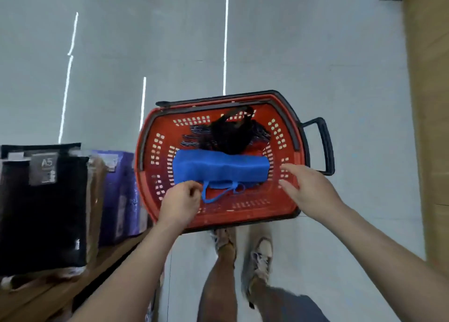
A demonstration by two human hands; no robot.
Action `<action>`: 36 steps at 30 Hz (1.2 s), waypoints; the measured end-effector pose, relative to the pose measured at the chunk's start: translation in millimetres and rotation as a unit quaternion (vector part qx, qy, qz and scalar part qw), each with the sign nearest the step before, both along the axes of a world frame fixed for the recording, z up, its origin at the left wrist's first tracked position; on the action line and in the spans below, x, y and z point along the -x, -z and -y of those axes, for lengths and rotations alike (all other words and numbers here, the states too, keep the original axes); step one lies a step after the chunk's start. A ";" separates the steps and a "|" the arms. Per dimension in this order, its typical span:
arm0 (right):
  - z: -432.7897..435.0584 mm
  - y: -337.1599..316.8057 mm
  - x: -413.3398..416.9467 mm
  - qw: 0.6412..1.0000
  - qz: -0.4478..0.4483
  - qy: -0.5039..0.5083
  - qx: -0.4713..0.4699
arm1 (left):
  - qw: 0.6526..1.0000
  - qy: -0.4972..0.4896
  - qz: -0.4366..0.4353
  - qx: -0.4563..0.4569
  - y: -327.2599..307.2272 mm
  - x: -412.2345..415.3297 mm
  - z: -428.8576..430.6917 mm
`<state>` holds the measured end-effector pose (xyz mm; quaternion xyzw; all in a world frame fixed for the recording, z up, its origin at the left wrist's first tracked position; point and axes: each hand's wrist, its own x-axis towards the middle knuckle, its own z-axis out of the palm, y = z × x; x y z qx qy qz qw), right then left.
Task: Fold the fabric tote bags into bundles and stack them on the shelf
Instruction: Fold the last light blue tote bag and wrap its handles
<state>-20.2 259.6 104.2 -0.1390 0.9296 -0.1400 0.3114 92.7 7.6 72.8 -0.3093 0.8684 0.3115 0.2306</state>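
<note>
Folded blue fabric tote bag (pixel 218 166) in red plastic basket (pixel 243 215). Left hand (pixel 181 200) curled at its near-left corner, grip unclear. Right hand (pixel 308 188) spread, empty, beside right end.

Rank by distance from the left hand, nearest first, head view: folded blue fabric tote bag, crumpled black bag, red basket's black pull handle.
1. Folded blue fabric tote bag: at the left hand, near end of the red plastic basket.
2. Crumpled black bag: behind it, basket's far end.
3. Black pull handle: outside the basket's right side.
</note>
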 end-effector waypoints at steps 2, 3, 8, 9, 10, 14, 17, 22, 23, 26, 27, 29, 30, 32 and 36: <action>16.7 63.4 19.4 0.999 0.025 -0.004 -0.037 | 1.000 0.018 0.016 -0.008 55.4 16.4 6.9; 24.6 95.8 27.4 0.998 0.043 -0.008 -0.054 | 0.999 0.030 0.015 -0.013 82.8 22.7 9.3; 49.4 243.2 52.2 0.980 0.081 -0.109 -0.147 | 0.985 0.164 0.045 0.016 213.1 54.6 8.6; 50.7 265.1 54.4 0.975 0.086 -0.123 -0.166 | 0.980 0.188 0.056 0.031 233.6 60.1 7.6; 50.1 283.4 55.7 0.970 0.088 -0.133 -0.185 | 0.973 0.216 0.065 0.049 253.1 64.8 5.7; 44.1 329.8 51.6 0.971 0.006 -0.123 -0.205 | 0.947 0.273 0.094 0.142 310.7 70.9 3.4; 49.6 319.5 53.9 0.990 -0.013 -0.028 -0.137 | 0.959 0.218 0.037 0.175 319.2 72.6 15.0; 56.8 240.7 77.6 0.996 0.071 0.042 -0.022 | 0.989 0.056 -0.060 0.122 251.6 84.9 29.4; 59.1 220.8 81.1 0.993 0.094 0.074 0.011 | 0.987 0.044 -0.109 0.111 227.5 85.5 29.0; 69.2 157.9 86.5 0.940 0.163 0.250 0.165 | 0.973 0.082 -0.181 -0.118 128.8 77.0 8.7; 74.1 137.5 86.7 0.918 0.182 0.288 0.201 | 0.965 0.137 -0.149 -0.166 93.0 71.9 -4.4; 84.1 95.5 82.8 0.897 0.214 0.308 0.233 | 0.953 0.251 -0.130 -0.106 36.7 62.6 -26.0; 88.5 74.0 80.5 0.894 0.222 0.307 0.239 | 0.949 0.267 -0.163 -0.047 16.7 61.5 -32.1; 95.8 25.1 77.1 0.893 0.227 0.294 0.254 | 0.951 0.218 -0.219 -0.014 -18.7 70.4 -32.3; 90.4 -91.6 72.7 0.885 0.332 0.208 0.252 | 0.966 0.105 -0.231 0.043 -109.4 103.0 -15.1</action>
